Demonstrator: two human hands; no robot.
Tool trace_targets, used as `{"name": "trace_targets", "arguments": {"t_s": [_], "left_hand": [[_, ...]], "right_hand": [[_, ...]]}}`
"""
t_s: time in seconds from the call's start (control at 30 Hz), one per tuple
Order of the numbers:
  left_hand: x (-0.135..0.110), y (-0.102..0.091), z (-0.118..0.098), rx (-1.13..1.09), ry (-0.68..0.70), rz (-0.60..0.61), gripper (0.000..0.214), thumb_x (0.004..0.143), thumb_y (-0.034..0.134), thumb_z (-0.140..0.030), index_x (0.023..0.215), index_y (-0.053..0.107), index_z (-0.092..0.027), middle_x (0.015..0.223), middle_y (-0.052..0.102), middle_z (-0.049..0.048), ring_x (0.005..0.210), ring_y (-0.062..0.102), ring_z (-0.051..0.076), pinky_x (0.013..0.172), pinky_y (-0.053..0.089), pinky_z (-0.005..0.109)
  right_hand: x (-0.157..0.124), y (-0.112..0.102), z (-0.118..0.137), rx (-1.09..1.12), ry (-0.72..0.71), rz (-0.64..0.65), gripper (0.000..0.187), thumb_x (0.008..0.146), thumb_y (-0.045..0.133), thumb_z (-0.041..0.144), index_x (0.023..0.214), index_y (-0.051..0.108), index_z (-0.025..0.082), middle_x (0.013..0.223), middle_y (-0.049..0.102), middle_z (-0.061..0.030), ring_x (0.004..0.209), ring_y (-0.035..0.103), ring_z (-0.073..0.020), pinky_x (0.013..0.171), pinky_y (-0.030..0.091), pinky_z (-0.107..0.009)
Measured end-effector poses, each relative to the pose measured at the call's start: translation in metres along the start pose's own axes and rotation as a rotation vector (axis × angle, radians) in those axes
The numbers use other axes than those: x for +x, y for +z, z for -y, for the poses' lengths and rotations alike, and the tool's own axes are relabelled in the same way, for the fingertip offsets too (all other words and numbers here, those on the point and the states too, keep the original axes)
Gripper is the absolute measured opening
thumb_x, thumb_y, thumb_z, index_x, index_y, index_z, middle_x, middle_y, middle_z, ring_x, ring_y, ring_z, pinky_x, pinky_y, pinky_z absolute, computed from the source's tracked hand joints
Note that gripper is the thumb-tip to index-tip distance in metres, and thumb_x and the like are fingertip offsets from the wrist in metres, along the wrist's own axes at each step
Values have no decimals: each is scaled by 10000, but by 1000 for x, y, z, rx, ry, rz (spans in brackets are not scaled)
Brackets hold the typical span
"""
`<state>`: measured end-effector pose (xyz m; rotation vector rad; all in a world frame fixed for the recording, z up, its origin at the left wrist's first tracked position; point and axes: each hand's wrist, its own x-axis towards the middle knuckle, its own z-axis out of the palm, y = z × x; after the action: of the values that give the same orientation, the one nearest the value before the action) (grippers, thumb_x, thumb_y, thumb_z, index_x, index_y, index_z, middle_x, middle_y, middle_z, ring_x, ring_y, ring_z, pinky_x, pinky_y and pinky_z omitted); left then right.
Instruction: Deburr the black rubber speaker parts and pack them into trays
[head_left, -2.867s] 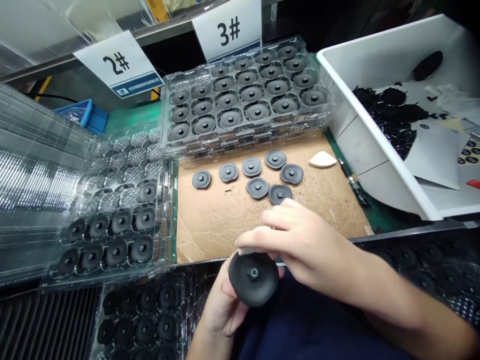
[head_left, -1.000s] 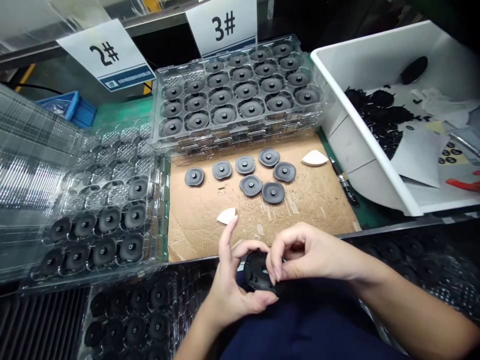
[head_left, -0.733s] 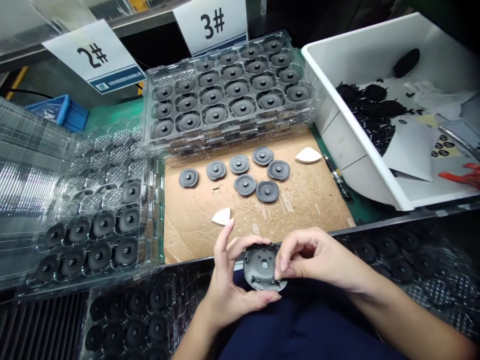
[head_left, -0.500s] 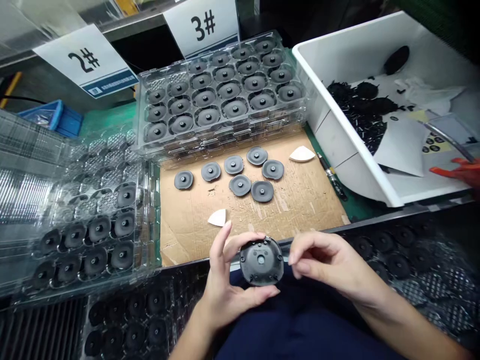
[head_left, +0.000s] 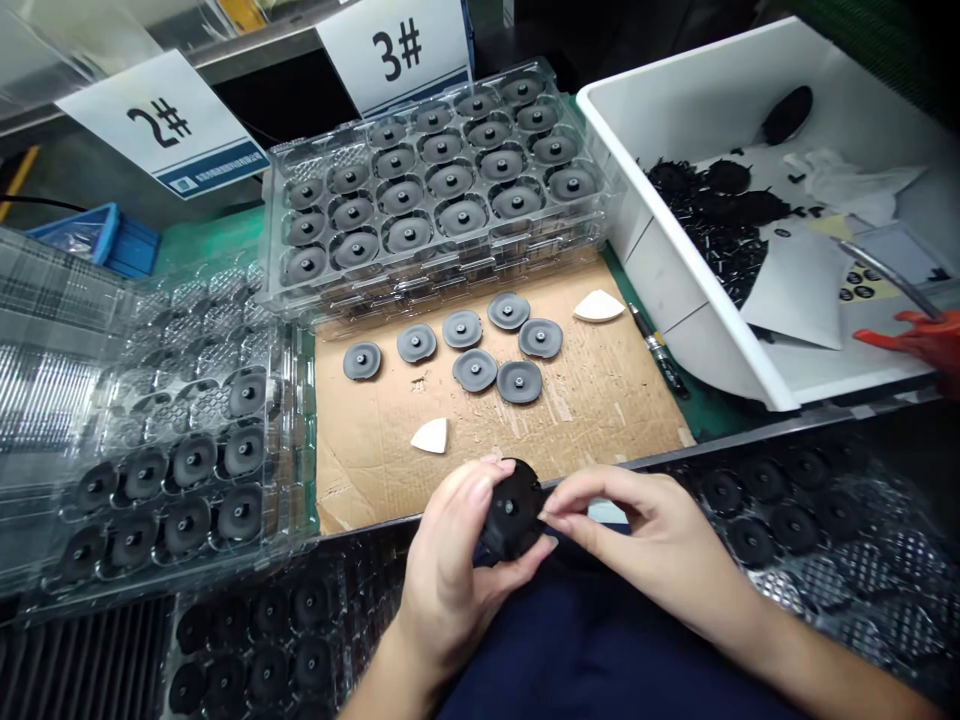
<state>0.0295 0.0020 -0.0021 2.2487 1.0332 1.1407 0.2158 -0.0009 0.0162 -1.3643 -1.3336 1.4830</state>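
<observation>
Tilted black disc (head_left: 514,520) in left hand (head_left: 454,560)

a green tabletop (head_left: 214,235) shows in strips at the back left and right. behind it, a grey metal rail (head_left: 262,47) crosses the upper left, a white "2#" sign (head_left: 163,125) and "3#" sign (head_left: 397,60) before it. deep shadow fills the upper right.

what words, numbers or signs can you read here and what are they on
"2#" on the left paper sign
"3#" on the right paper sign
Small line on the left sign's blue band: too blurred to read
Dark round spots on a yellow sheet: too small to read
</observation>
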Motion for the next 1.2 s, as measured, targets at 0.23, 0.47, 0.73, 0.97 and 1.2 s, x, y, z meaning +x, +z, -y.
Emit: {"name": "trace_targets", "arguments": {"t_s": [0.23, 0.47, 0.73, 0.97, 1.2], "left_hand": [[3, 0, -3, 68, 42, -36, 1044, 628, 765, -38, 1448, 129, -155, 1156, 571, 170, 1128, 548, 231, 963, 494, 414], [-1, 3, 0, 31, 16, -62, 1033, 623, 772, -45, 1443, 154, -162, 1161, 570, 159, 1127, 553, 232, 966, 496, 412], [-6, 4, -1, -98, -91, -124, 1067, 601, 796, -74, 1437, 138, -158, 1230, 563, 139, 1147, 555, 217, 1013, 462, 386], [-13, 3, -4, -241, -269, -129, 1006, 648, 773, -123, 1437, 161, -233, 1266, 577, 158, 1117, 594, 262, 974, 474, 456], [-10, 19, 0, -585, -489, 515, 672, 810, 394, -611, 1383, 356, -261, 1091, 706, 125, 975, 676, 278, 824, 561, 388]], "right_hand": [[2, 1, -2, 181, 94, 3, 130, 763, 663, 219, 688, 561, 190, 707, 628, 26, 697, 607, -99, 673, 474, -197], [4, 4, -3, 290, 141, -1, 202, 754, 680, 213, 669, 498, 187, 682, 601, 31, 670, 584, -92, 649, 464, -195], [1, 4, -15, 321, 84, -35, 89, 844, 620, 303, 825, 605, 218, 612, 555, 53, 553, 533, -64, 558, 431, -165], [-5, -7, -17, -252, -420, -17, 313, 882, 507, 113, 1141, 592, 265, 1049, 582, -48, 979, 554, -147, 848, 446, -258], [-7, -26, -49, -364, -106, 57, 362, 866, 528, 466, 731, 707, 182, 663, 616, -16, 682, 557, -145, 689, 454, -284]]}}
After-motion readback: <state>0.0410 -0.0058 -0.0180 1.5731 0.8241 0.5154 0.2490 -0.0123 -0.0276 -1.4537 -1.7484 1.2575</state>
